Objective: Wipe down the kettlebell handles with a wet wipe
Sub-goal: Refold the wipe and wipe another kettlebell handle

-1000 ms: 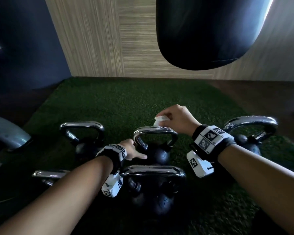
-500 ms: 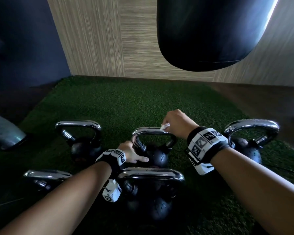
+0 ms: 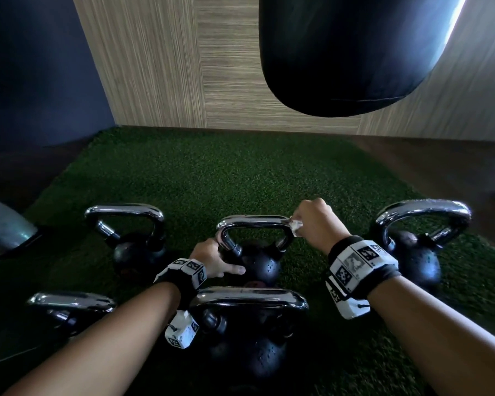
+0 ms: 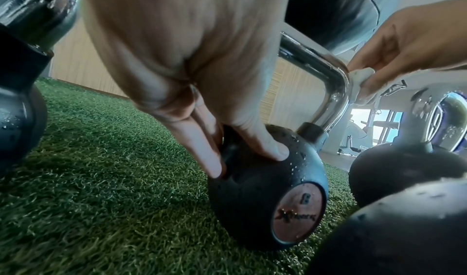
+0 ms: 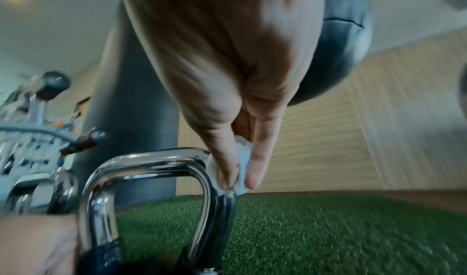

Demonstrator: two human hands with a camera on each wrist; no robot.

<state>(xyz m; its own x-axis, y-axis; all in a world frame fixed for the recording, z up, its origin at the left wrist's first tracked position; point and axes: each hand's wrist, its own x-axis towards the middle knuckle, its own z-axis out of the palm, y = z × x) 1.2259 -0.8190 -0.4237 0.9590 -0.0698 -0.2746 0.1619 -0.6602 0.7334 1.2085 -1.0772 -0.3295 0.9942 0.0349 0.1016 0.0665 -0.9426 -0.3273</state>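
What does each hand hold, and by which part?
The right hand pinches the wet wipe against the right bend of the kettlebell handle. The left hand grips nothing; its fingers press the ball.

Head view: dim. Daylight from the far right streaks the black cylindrical punching bag [image 3: 355, 52] and glints on the chrome kettlebell handles [image 3: 255, 220]. The near green artificial turf [image 3: 212, 172] sinks into shadow. Wall lines bow at the edges.

Wrist views: brighter. The pale wood-grain wall panelling [image 5: 379, 119] is smeared by motion blur, the crumpled white wet wipe [image 5: 242, 169] is soft-edged, and a far right window [image 4: 364, 119] is overexposed.
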